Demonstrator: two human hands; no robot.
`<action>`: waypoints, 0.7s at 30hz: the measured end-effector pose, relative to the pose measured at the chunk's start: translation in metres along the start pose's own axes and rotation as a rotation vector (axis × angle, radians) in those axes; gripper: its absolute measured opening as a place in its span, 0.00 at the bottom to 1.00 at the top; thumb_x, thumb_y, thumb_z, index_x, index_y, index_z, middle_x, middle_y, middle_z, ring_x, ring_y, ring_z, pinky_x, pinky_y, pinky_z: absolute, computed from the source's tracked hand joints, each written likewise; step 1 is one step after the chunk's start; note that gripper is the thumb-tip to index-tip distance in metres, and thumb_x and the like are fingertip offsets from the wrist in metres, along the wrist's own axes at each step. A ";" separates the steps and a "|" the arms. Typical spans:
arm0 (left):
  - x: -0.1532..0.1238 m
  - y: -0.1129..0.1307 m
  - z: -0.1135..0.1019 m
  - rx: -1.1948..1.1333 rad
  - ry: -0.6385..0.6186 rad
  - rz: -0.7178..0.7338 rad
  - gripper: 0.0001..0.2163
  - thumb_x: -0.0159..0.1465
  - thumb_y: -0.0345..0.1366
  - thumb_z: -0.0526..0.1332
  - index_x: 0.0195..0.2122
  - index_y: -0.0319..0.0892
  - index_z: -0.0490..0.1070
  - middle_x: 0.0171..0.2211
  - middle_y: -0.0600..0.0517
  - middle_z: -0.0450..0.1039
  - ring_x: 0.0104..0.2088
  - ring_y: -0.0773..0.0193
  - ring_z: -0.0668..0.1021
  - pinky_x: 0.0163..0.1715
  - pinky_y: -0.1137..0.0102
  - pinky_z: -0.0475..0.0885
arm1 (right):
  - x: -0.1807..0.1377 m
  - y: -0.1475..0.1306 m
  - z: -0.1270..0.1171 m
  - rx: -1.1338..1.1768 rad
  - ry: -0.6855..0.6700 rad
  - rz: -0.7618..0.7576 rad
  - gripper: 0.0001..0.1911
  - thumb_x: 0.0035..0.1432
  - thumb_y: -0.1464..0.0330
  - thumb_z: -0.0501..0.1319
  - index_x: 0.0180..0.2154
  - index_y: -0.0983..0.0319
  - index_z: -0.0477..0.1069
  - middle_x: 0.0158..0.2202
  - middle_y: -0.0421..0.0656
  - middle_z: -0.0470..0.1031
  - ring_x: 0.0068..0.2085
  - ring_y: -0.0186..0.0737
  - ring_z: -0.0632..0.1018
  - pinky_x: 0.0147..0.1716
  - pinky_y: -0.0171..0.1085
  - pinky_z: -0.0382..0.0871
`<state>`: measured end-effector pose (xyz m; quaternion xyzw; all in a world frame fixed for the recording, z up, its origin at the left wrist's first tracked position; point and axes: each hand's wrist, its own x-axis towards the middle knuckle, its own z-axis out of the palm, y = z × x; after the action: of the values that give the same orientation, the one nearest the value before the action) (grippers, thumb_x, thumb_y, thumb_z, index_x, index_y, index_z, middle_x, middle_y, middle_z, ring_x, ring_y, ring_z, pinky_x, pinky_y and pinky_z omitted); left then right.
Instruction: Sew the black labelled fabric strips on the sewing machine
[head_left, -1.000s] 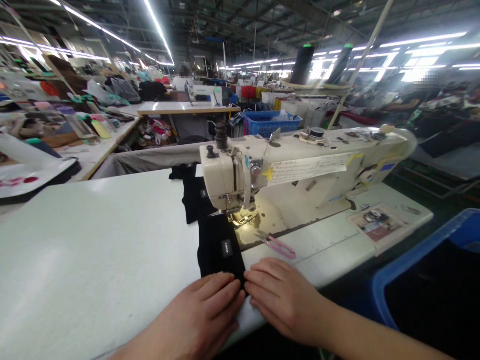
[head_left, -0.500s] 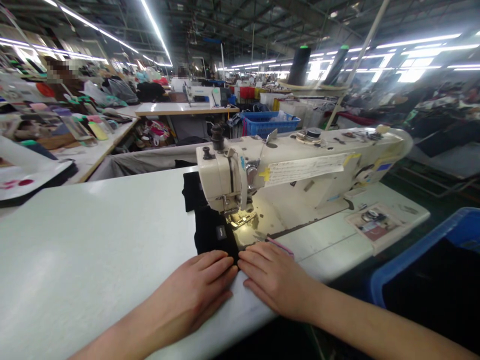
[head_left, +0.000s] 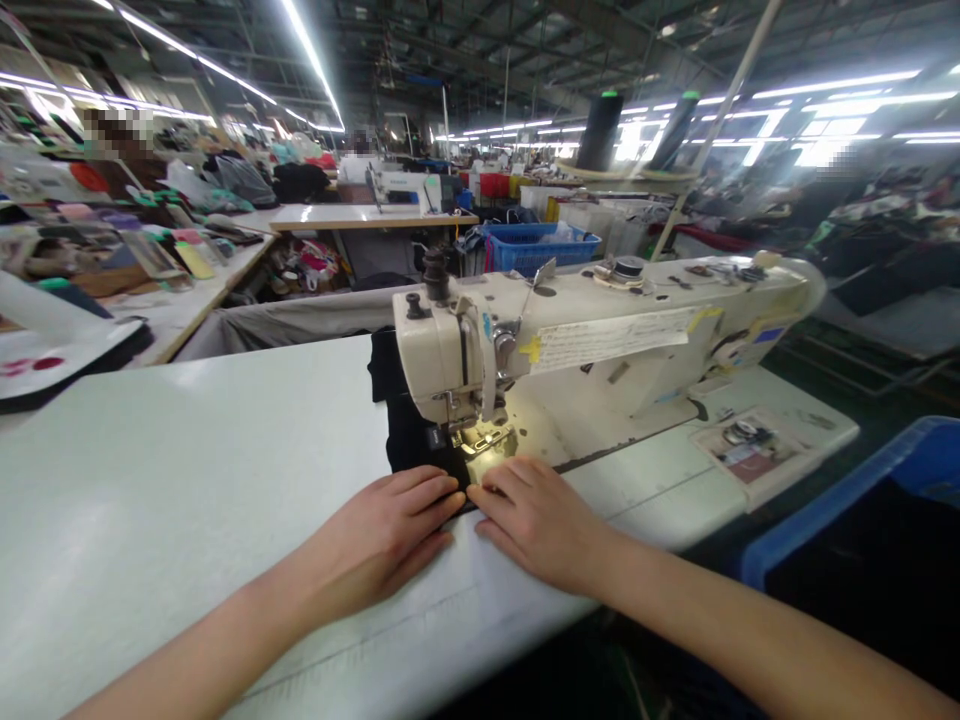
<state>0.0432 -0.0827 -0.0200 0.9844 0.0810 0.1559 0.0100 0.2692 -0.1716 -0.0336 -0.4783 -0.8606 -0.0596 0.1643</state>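
Observation:
A black cloth piece (head_left: 411,436) with a small dark label (head_left: 435,437) lies flat under the head of a white sewing machine (head_left: 480,350). Its near end is between my hands, just in front of the lit needle area. My left hand (head_left: 390,530) presses its closed fingers on the cloth's near edge, the thumb tucked low. Right beside it, the fingers of my right hand (head_left: 536,525) are bent together at the cloth's right corner, fingertips almost touching the left ones. The cloth under the fingers is hidden.
The pale table (head_left: 187,500) stretches to the left. A blue bin (head_left: 780,540) with black material stands at the right, below table height. Behind the machine are a blue basket (head_left: 540,240) and another sewing table (head_left: 315,216). Thread cones (head_left: 598,130) rise at the back.
Both hands have moved forward, toward the needle. The black cloth and its label have slid away from me under the machine head. The right fingers are more bent now.

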 end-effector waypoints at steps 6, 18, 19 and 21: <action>0.002 -0.014 0.001 -0.026 0.003 -0.028 0.14 0.73 0.36 0.54 0.53 0.40 0.75 0.52 0.43 0.77 0.53 0.54 0.77 0.52 0.59 0.78 | -0.007 -0.004 0.000 0.004 0.016 0.000 0.12 0.69 0.64 0.60 0.49 0.66 0.72 0.42 0.47 0.74 0.45 0.49 0.72 0.47 0.47 0.67; 0.009 -0.040 0.002 -0.004 -0.024 -0.054 0.14 0.74 0.36 0.53 0.53 0.39 0.75 0.52 0.43 0.75 0.52 0.54 0.76 0.52 0.60 0.77 | -0.027 -0.019 -0.006 0.033 -0.053 0.023 0.09 0.68 0.63 0.61 0.45 0.63 0.70 0.42 0.46 0.74 0.44 0.49 0.73 0.43 0.48 0.66; 0.009 -0.042 0.002 -0.006 -0.025 -0.057 0.14 0.74 0.36 0.53 0.54 0.39 0.74 0.52 0.43 0.75 0.52 0.55 0.76 0.52 0.60 0.77 | -0.028 -0.020 -0.006 0.034 -0.055 0.027 0.09 0.68 0.64 0.61 0.45 0.63 0.70 0.43 0.46 0.74 0.44 0.49 0.73 0.44 0.49 0.66; 0.011 -0.045 0.002 -0.008 -0.019 -0.058 0.14 0.74 0.36 0.53 0.54 0.40 0.74 0.52 0.43 0.75 0.52 0.55 0.76 0.52 0.61 0.77 | -0.028 -0.020 -0.006 0.034 -0.054 0.029 0.08 0.68 0.64 0.61 0.44 0.62 0.70 0.43 0.46 0.74 0.44 0.49 0.73 0.44 0.49 0.66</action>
<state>0.0468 -0.0360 -0.0208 0.9830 0.1090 0.1464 0.0193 0.2677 -0.2065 -0.0365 -0.4893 -0.8586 -0.0300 0.1500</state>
